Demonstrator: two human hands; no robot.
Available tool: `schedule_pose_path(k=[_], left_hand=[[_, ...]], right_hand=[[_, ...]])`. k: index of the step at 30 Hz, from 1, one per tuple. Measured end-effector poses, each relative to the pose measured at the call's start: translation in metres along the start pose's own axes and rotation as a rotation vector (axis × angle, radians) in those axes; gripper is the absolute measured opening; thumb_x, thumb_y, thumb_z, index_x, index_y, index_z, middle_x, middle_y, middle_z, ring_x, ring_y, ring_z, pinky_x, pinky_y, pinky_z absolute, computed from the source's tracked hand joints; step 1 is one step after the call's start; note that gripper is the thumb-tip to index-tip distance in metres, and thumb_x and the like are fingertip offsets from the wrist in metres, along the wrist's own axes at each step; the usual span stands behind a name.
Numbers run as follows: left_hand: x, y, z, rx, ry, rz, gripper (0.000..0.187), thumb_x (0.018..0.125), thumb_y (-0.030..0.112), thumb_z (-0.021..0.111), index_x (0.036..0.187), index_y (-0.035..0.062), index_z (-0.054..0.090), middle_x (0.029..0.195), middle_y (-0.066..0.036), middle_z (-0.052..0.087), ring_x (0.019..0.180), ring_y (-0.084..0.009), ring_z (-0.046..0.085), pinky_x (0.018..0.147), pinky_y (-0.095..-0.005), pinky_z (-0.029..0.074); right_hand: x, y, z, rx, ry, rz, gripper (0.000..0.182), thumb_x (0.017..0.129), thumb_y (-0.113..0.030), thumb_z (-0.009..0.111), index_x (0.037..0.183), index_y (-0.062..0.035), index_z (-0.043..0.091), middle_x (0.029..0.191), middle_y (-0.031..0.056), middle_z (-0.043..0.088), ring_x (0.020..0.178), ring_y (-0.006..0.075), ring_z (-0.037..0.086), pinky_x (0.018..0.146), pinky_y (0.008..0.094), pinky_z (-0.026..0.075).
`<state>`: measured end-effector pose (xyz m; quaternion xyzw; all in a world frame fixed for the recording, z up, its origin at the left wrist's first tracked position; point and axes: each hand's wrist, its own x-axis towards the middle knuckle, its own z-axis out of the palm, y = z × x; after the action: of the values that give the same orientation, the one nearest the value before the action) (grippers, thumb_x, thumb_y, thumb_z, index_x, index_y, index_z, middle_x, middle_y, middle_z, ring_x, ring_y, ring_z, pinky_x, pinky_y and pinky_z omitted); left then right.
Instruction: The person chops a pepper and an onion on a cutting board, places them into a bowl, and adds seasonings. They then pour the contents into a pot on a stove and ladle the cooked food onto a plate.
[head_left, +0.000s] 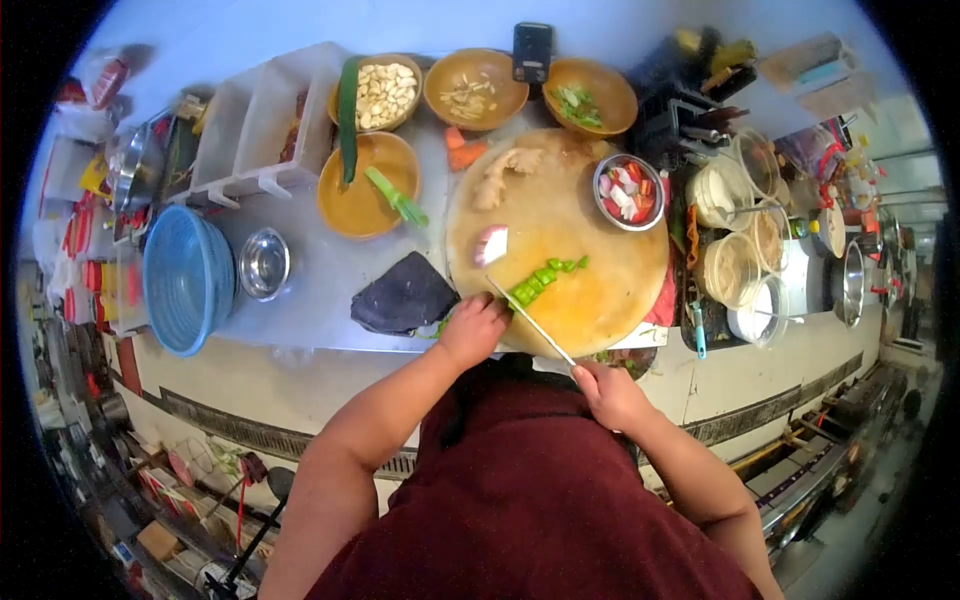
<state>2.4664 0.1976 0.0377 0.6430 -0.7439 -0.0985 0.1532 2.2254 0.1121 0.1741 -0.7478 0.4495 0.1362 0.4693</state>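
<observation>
In the head view, my right hand (612, 394) is wrapped round the handle of a knife (532, 324). Its blade slants up and left across the front of the round cutting board (620, 275). Curled fingers of my left hand (478, 328) press at the board's front left edge, beside the blade, on the near end of a green pepper mostly hidden there. Cut green pepper pieces (540, 280) lie in a row just beyond the blade. Farther back on the board are a piece of onion (491, 245), ginger (505, 175) and a metal bowl (607, 208) of red and white chunks.
A dark folded cloth (405, 295) lies left of the board. Behind it stand a wooden bowl (345, 215) with a green stalk, a bowl of garlic (388, 92) and other bowls. A blue basin (183, 285) is far left; containers (728, 268) crowd the right.
</observation>
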Motion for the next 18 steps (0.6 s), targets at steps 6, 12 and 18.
schedule_pose_path(k=[6, 12, 18], left_hand=[[-0.011, -0.002, -0.003, -0.078, -0.071, -0.019, 0.024, 0.074, 0.013, 0.055, 0.095, 0.0084, 0.065, 0.103, -0.005, 0.059, 0.102, -0.0267, 0.052, 0.084, -0.0394, 0.045], [-0.012, 0.000, -0.010, -0.036, -0.006, -0.018, 0.024, 0.076, 0.013, 0.054, 0.097, 0.0085, 0.065, 0.103, -0.004, 0.058, 0.104, -0.0275, 0.050, 0.093, -0.0421, 0.039], [-0.019, -0.023, -0.022, -0.021, 0.051, -0.023, 0.023, 0.071, 0.009, 0.059, 0.094, 0.0077, 0.062, 0.105, -0.010, 0.057, 0.104, -0.0347, 0.051, 0.091, -0.0439, 0.043]], right_hand=[[0.017, -0.011, -0.001, -0.028, -0.084, 0.001, 0.042, 0.097, -0.039, 0.042, 0.109, -0.0038, 0.062, 0.090, 0.0264, 0.064, 0.087, 0.0447, 0.060, 0.079, 0.0482, 0.048], [0.023, 0.006, 0.015, -0.030, -0.057, -0.036, 0.041, 0.097, -0.038, 0.044, 0.107, -0.0042, 0.064, 0.090, 0.0258, 0.064, 0.087, 0.0435, 0.061, 0.078, 0.0471, 0.048], [0.009, 0.016, 0.009, 0.041, 0.064, -0.032, 0.039, 0.095, -0.038, 0.047, 0.109, -0.0048, 0.064, 0.093, 0.0241, 0.065, 0.088, 0.0426, 0.061, 0.079, 0.0466, 0.048]])
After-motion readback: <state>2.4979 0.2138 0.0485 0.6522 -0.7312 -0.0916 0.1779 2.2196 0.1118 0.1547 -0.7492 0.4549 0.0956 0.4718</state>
